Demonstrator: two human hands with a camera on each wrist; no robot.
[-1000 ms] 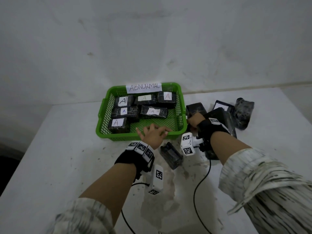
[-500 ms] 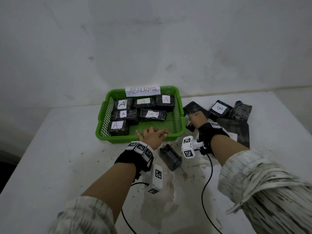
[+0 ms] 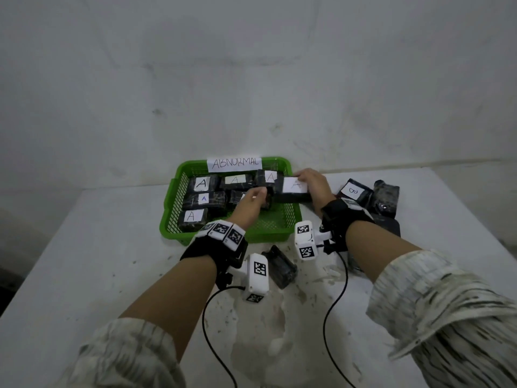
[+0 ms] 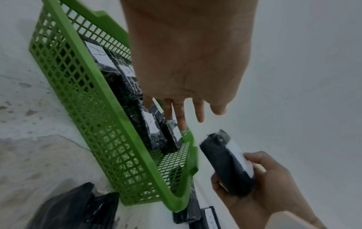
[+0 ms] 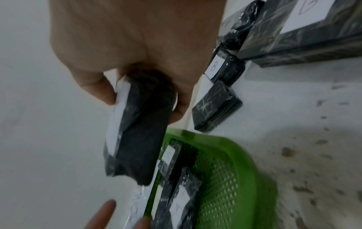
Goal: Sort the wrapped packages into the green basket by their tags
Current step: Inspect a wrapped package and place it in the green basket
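Over the right edge of the green basket (image 3: 179, 191), a black package (image 3: 291, 191) with an A tag is gripped by the right hand (image 3: 313, 186), so it can be dropped in. The left hand (image 3: 249, 205) is held open above six A packages (image 3: 201, 198) inside. A B package (image 3: 354, 191) is left on the table (image 3: 84, 261).

Six A-tagged packages (image 3: 202, 184) inside your green basket (image 3: 268, 232), one held package (image 3: 293, 189) over its right rim, one untagged package (image 3: 281, 266) before it, at least three loose packages (image 3: 354, 191) to its right
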